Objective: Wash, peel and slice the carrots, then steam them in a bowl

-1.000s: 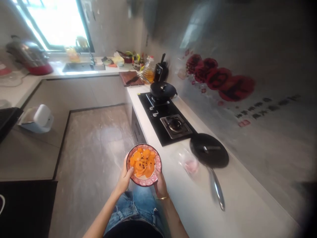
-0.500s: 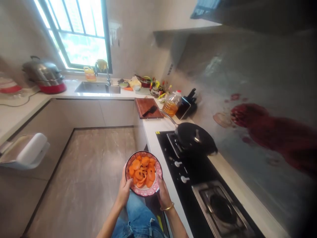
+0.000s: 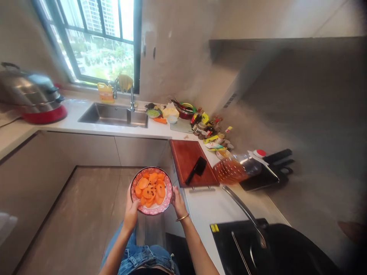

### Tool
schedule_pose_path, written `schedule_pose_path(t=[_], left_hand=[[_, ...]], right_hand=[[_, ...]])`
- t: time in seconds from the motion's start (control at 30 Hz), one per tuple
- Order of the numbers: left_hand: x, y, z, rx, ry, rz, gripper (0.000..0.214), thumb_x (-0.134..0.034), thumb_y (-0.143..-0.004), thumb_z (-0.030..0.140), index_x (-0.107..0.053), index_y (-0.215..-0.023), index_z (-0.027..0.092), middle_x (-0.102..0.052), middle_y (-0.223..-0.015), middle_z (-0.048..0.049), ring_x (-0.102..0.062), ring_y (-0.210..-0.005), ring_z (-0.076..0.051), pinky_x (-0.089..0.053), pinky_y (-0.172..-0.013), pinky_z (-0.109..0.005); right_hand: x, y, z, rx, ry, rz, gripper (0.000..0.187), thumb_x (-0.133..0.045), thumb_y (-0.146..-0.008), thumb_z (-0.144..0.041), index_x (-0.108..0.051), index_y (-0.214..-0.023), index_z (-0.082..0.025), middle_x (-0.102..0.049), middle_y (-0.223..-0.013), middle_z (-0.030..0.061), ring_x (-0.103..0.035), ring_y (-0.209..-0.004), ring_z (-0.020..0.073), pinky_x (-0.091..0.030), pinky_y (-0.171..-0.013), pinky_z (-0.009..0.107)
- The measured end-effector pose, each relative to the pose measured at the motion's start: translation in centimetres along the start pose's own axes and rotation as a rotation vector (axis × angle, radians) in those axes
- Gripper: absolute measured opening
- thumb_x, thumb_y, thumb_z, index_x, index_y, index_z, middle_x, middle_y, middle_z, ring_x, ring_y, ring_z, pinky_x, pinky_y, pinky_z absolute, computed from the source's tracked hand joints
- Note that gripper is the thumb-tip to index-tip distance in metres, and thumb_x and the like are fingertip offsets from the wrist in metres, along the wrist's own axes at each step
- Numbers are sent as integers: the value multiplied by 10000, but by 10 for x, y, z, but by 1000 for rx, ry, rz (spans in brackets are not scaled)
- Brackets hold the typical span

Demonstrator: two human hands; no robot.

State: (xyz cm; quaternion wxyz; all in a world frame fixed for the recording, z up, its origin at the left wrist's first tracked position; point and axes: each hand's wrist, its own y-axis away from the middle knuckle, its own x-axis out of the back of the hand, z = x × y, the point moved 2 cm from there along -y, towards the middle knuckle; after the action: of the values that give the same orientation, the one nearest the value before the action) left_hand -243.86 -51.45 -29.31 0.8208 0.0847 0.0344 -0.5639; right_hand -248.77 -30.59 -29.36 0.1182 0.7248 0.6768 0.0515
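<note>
Between my two hands is a round plate point(image 3: 168, 198) with a pink patterned rim and a dark edge. Sliced carrots point(image 3: 151, 189) with small dark bits on them fill its middle. My left hand point(image 3: 132, 210) grips the left edge, thumb over the rim. On the opposite side, my right hand point(image 3: 178, 202) holds the right edge, its fingers partly hidden under the plate. The plate is held in the air above the floor, beside the counter. Nearest to it on the counter lies a wooden cutting board point(image 3: 186, 160) with a black cleaver point(image 3: 197, 170) on top.
A lidded black pan point(image 3: 295, 248) sits on the stove point(image 3: 226, 244) at the lower right. Past the cutting board stand an oil jug point(image 3: 232, 170) and several seasoning bottles point(image 3: 205, 126). The sink point(image 3: 111, 114) is under the window, with a steamer point(image 3: 34, 95) to its left.
I have moved forward along the counter, away from the stove's near burner. The plate of carrots came along in both hands, and the cutting board and sink now appear closer.
</note>
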Motion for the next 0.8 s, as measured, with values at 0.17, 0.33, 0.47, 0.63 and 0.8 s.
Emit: schedule_pose_path(t=[0.17,0.33,0.47,0.63,0.8], left_hand=[[-42,-152,33,-51,-19,-130,749,-515,-792,243,-370,-1526,214,-413,-1585,-62,-328,-1497,-279,-257,-1251,-414],[-95,-275,58,-70,-73,-216,770,-513,-791,217,-349,-1542,224,-399,-1596,-44,-333,-1493,-285,-248,-1255,-406],[-142,-365,53,-52,-91,-229,734,-516,-818,243,-355,-1534,214,-413,-1583,-57,-320,-1499,-291,-225,-1258,-422],[-194,-475,35,16,-220,-240,705,-571,-849,352,-389,-1523,258,-468,-1548,-36,-283,-1516,-296,-190,-1268,-411],[-237,-557,26,83,-319,-217,735,-569,-878,427,-321,-1561,313,-439,-1569,-22,-261,-1525,-293,-144,-1279,-415]], right_hand=[[-8,-137,-49,12,-97,209,514,-814,-569,-636,-786,-875,-225,-785,-994,112,-736,-925,293,-591,-844,454],[14,-262,-88,96,-42,369,482,-837,-550,-589,-772,-795,-179,-777,-905,110,-721,-844,245,-586,-820,424],[52,-394,-119,225,125,458,448,-798,-602,-570,-753,-791,-167,-770,-852,98,-709,-806,231,-581,-829,422],[107,-592,-180,337,465,553,281,-561,-849,-311,-753,-985,-158,-777,-1039,129,-722,-928,224,-571,-901,407],[152,-767,-248,216,1164,487,472,-373,-896,-54,-677,-1253,-106,-707,-1247,156,-667,-1131,212,-511,-1010,362]])
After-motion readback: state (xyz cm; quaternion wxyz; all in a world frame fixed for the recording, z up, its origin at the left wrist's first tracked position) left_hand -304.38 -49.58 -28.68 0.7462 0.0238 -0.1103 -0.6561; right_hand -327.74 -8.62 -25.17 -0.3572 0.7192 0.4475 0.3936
